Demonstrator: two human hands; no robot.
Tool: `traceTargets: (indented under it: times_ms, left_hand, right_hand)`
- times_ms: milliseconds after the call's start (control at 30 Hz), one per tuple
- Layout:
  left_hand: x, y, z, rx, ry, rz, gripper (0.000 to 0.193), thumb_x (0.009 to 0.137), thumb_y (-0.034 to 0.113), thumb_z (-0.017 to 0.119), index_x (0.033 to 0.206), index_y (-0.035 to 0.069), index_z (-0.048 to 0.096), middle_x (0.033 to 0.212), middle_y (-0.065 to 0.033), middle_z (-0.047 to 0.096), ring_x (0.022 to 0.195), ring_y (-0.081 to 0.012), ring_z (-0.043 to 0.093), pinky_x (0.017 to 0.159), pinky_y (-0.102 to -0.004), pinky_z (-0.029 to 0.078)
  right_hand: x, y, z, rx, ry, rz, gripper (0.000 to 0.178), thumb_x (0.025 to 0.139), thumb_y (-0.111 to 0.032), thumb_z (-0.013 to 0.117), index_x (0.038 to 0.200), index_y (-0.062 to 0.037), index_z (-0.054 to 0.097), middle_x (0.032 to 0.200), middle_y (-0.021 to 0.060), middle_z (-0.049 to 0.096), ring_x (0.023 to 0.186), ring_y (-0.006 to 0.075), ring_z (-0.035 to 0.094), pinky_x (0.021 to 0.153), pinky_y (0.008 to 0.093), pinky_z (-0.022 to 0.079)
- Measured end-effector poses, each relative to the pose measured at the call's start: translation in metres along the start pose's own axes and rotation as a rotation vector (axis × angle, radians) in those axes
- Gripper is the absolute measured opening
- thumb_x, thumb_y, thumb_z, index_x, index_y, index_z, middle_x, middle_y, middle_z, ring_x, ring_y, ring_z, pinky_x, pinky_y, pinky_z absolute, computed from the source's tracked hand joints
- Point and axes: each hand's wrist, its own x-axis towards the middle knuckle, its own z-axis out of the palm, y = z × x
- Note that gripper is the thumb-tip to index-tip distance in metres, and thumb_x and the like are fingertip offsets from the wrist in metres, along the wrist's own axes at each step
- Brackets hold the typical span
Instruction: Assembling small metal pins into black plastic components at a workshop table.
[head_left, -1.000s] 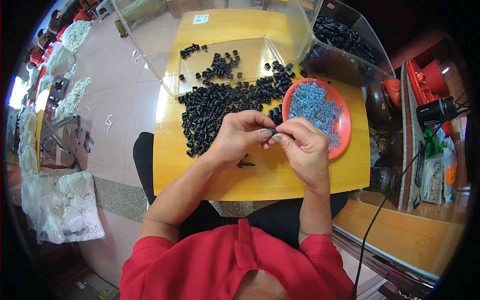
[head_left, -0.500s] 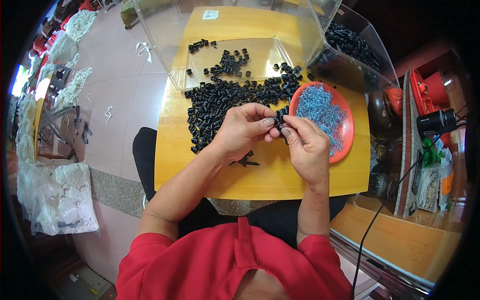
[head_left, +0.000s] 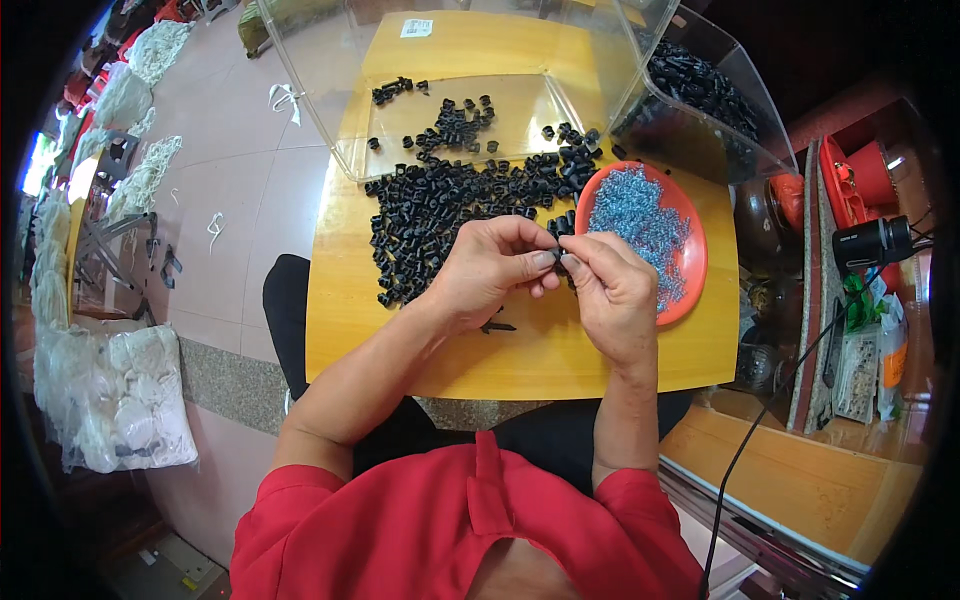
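Over the middle of the yellow table (head_left: 460, 370), my left hand (head_left: 497, 262) and my right hand (head_left: 612, 293) meet fingertip to fingertip. Both are closed in a pinch around a small black plastic part (head_left: 557, 254), mostly covered by the fingers. A large heap of small black plastic parts (head_left: 425, 225) lies beyond and left of my left hand. Right beside my right hand stands a red plate (head_left: 692, 285) holding a mound of small shiny blue-grey metal pieces (head_left: 640, 225), perhaps springs. A dark pointed piece (head_left: 497, 326) lies under my left hand.
A clear plastic bin (head_left: 350, 150) rests on the table's far part, with black parts around its near edge. Another clear bin (head_left: 700, 95) at the far right is full of black parts. A black cable (head_left: 745, 450) runs down the right side.
My fingertips have closed tighter around the small black part, and less of it shows. The hands stay in nearly the same place.
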Motion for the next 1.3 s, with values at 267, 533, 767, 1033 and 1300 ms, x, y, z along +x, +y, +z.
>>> traceTargets:
  times_ms: [267,533,767,1033,1300]
  left_hand:
    - [-0.001,0.001,-0.002,0.006,0.015,-0.02,0.01,0.081,0.0,0.056,0.09,-0.003,0.056,0.076,-0.0096,0.06,0.064,-0.0132,0.058,0.055,-0.0214,0.047]
    - [0.006,0.02,-0.024,-0.313,0.101,0.2,0.009,0.081,0.001,0.055,0.09,-0.002,0.055,0.078,-0.0114,0.059,0.063,-0.0161,0.057,0.053,-0.0242,0.045]
    - [0.005,0.025,-0.025,-0.324,0.159,0.199,0.009,0.08,0.001,0.056,0.089,-0.002,0.054,0.076,-0.0117,0.058,0.062,-0.016,0.056,0.052,-0.0244,0.045]
    - [0.005,0.022,-0.024,-0.301,0.13,0.164,0.009,0.08,0.0,0.056,0.089,-0.001,0.054,0.075,-0.0098,0.057,0.062,-0.0158,0.057,0.052,-0.0242,0.044]
    - [0.007,0.017,-0.023,-0.302,0.114,0.16,0.009,0.079,-0.003,0.055,0.089,-0.002,0.054,0.073,-0.0089,0.056,0.062,-0.0163,0.056,0.052,-0.0253,0.045]
  right_hand:
    - [-0.001,-0.002,-0.004,-0.022,-0.044,-0.022,0.019,0.072,0.002,0.058,0.091,0.0024,0.059,0.081,0.0146,0.059,0.072,0.0278,0.058,0.063,0.0319,0.047]
    - [0.004,0.008,0.007,-0.363,-0.04,-0.148,0.021,0.066,0.001,0.06,0.087,-0.0013,0.06,0.079,0.0103,0.055,0.077,0.0272,0.052,0.068,0.0351,0.042]
    - [0.004,0.014,0.028,-0.581,-0.2,-0.223,0.012,0.066,-0.006,0.056,0.077,-0.0049,0.06,0.078,0.0049,0.051,0.078,0.0226,0.048,0.071,0.0344,0.036]
    - [0.001,0.011,0.033,-0.594,-0.242,-0.229,0.003,0.067,-0.006,0.054,0.068,-0.005,0.056,0.074,0.0053,0.047,0.077,0.0218,0.047,0.071,0.0352,0.035]
    - [-0.001,0.011,0.035,-0.55,-0.262,-0.256,0.004,0.068,-0.008,0.054,0.07,-0.0052,0.057,0.079,0.0058,0.05,0.082,0.0218,0.047,0.073,0.0353,0.035]
